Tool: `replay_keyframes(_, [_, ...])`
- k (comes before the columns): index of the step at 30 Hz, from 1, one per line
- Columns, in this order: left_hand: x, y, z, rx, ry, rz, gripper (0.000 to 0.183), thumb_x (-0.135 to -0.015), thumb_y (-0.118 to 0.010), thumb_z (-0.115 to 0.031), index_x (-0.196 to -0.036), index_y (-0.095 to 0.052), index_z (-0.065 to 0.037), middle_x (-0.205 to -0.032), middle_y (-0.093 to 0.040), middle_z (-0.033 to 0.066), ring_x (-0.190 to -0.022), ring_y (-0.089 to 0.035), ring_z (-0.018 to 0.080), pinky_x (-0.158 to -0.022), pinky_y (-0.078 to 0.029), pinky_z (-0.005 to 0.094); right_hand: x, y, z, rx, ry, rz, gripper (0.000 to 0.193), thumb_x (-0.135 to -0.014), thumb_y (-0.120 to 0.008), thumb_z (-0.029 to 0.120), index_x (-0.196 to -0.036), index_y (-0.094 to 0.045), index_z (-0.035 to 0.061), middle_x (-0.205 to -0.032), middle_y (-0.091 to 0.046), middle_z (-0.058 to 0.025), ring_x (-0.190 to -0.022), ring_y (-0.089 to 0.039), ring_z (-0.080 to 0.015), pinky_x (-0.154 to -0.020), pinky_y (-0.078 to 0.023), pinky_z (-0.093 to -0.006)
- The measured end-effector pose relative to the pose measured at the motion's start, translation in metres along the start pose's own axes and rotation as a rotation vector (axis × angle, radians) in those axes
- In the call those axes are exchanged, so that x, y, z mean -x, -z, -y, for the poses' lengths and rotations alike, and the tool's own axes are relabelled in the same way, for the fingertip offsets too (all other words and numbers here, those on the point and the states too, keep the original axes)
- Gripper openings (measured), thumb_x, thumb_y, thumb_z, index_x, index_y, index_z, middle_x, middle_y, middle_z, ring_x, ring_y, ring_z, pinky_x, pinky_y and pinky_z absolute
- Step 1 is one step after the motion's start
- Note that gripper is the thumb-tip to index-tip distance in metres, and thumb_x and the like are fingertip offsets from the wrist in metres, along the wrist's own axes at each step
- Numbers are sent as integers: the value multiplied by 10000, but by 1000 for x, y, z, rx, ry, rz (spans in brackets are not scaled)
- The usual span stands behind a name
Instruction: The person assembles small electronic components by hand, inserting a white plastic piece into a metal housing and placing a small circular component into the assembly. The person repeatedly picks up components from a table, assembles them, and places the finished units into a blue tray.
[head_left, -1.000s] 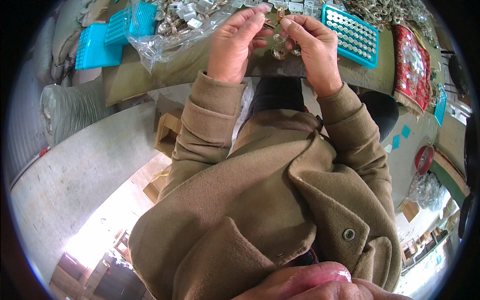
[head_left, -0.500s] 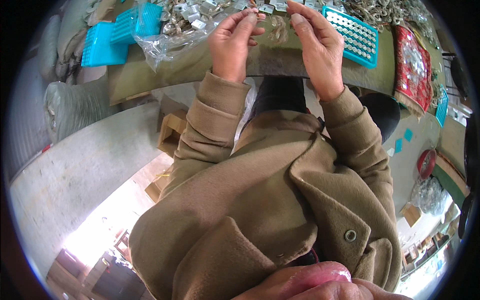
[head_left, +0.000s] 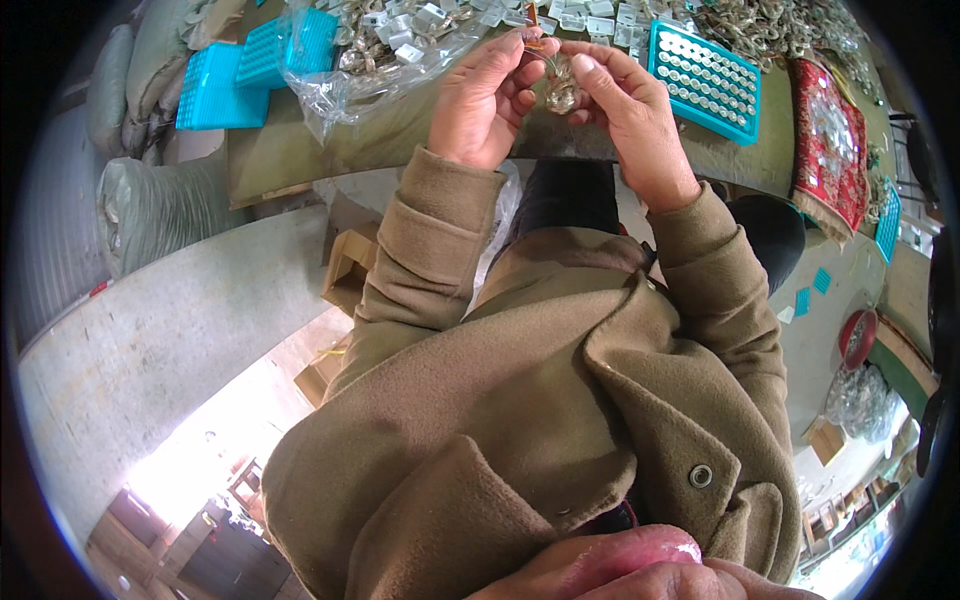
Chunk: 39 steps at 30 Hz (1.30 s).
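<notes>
Over the near edge of the table, a small bundle of thin, pale, shiny wire (head_left: 562, 92) hangs between my two hands. My left hand (head_left: 482, 108) is closed in a pinch on the thin wire ends, orange-coloured at the tip; the exact part is too small to tell. The thumb and forefinger of my right hand (head_left: 640, 118) close on the top of the bundle from the other side. Beyond my fingers lie several small white and clear plastic cases (head_left: 600, 26). Just right of my right hand is a turquoise tray (head_left: 742, 131) holding rows of round white pieces.
Turquoise racks (head_left: 215, 95) and a clear plastic bag (head_left: 345, 100) sit on the left of the table. More wire bundles (head_left: 790, 25) are heaped at the far right, beside a red patterned cloth (head_left: 845, 180). A cardboard box (head_left: 348, 262) stands below the table.
My right hand has moved left and closed on the wire bundle, coming up beside my left hand. The bundle now hangs more gathered between them. The view has shifted slightly.
</notes>
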<state>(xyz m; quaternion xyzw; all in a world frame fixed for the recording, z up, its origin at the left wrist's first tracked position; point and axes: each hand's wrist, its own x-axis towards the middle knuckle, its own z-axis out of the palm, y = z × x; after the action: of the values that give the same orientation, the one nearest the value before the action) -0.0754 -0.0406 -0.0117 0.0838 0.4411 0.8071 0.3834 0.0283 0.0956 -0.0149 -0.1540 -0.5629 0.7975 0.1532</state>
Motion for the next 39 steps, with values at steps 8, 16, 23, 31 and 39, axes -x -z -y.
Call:
replay_keyframes(8, [0,0,1,-8,-14,7,189,-935,-607,-198,-1086,-645,-92,-1056,-680,15,-776,-579,15,-615,-467,169,6,4,3,-142,142,-106,208,-932,-586,71,-1129,-629,17,-982,-646,-25,-826,-605,-88,-743,-497,-232])
replay_keyframes(16, [3,-5,5,34,-26,-36,209,-928,-611,-157,-1119,-631,-75,-1052,-662,20,-861,-612,43,-703,-509,191,14,11,11,-174,184,-103,227,-942,-563,53,-1160,-602,10,-1034,-633,-42,-891,-598,-104,-801,-480,-239])
replay_keyframes(23, [6,-16,10,82,-40,5,226,-936,-592,-133,-1136,-608,-31,-1067,-657,45,-975,-634,94,-805,-542,214,23,17,16,-409,100,-1,210,-940,-557,50,-1139,-609,8,-1050,-633,-51,-881,-608,-118,-790,-487,-249])
replay_keyframes(31, [17,-29,8,138,26,6,197,-938,-593,-168,-1114,-622,-84,-1056,-660,23,-956,-638,109,-728,-528,206,34,27,20,-458,120,65,185,-932,-571,48,-1103,-630,9,-1018,-650,-50,-878,-625,-121,-771,-494,-252])
replay_keyframes(39, [31,-34,2,53,117,148,280,-971,-551,-234,-1193,-591,-68,-1102,-655,42,-879,-680,65,-537,-504,127,40,31,22,-198,302,-166,163,-918,-596,29,-1072,-646,14,-1010,-650,-30,-857,-598,-101,-781,-494,-246])
